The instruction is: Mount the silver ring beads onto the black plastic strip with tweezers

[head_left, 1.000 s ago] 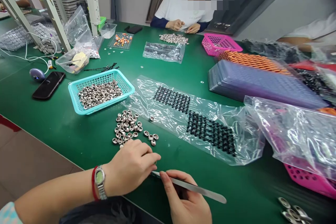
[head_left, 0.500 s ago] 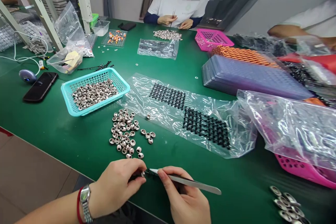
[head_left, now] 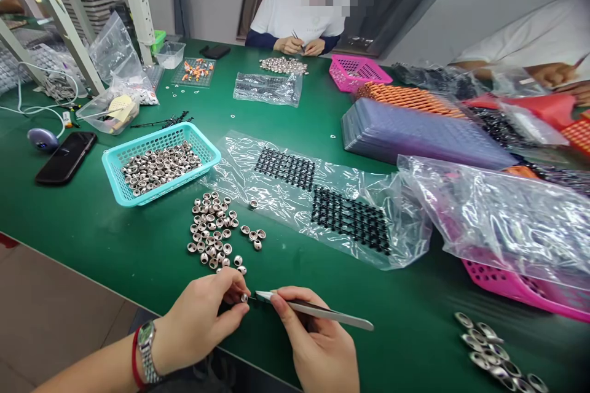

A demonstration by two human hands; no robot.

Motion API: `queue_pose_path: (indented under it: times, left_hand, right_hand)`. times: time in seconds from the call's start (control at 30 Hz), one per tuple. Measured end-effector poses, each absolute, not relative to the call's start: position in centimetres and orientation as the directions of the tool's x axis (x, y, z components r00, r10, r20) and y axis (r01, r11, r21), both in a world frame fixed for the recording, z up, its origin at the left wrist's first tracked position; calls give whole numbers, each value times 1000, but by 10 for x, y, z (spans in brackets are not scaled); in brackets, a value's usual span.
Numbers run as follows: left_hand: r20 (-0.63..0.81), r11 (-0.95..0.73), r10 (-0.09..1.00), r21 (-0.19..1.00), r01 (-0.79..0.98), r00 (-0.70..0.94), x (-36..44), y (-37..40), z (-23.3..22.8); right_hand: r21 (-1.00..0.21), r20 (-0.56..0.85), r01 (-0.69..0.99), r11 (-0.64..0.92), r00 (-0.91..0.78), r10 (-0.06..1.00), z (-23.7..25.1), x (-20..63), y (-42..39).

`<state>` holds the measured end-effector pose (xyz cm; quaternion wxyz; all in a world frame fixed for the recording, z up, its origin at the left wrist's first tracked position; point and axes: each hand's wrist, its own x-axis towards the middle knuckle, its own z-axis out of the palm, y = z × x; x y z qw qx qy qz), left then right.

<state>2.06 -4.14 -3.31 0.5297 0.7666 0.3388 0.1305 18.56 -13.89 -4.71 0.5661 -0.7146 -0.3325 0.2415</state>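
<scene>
My left hand [head_left: 203, 316] is closed, pinching a small silvery metal cap [head_left: 244, 298] between thumb and fingertips near the table's front edge. In my right hand [head_left: 318, 341] is a pair of tweezers [head_left: 322, 313], held between thumb and fingers, its white tips pointing left at the cap. A thin piece shows between the tips and the cap; what it is I cannot make out. Just beyond my left hand lies a loose group of similar metal caps [head_left: 212, 227]. More of them fill a turquoise basket [head_left: 115, 187] farther back.
A clear plastic sheet [head_left: 286, 202] carries two black grids of small parts [head_left: 350, 218]. To the right are plastic trays [head_left: 396, 138], a pink basket [head_left: 507, 288] under plastic, and metal caps [head_left: 493, 350]. A phone [head_left: 67, 158] lies left. Across the table a person [head_left: 295, 18] works with tweezers.
The view has turned slightly to the right, so things appear farther left. Both hands keep their grips, and the tweezer tips stay close to the cap.
</scene>
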Motion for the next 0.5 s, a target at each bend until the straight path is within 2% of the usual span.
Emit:
queue_pose_path:
  times: [0.33,0.43,0.5]
  left_hand:
    - [-65,-304,657,888,344,751,22,-37,-27]
    - [-94,-217,677,923,319,730,22,-34,-26]
    - [-151,-78,699,956,284,699,22,-32,-28]
  right_hand:
    - [-976,39,188,-109,644,764,-52,185,-138]
    - [-978,31,180,-110,640,768,-59,188,-144]
    - [-982,66,178,-69,654,754,-63,190,-149]
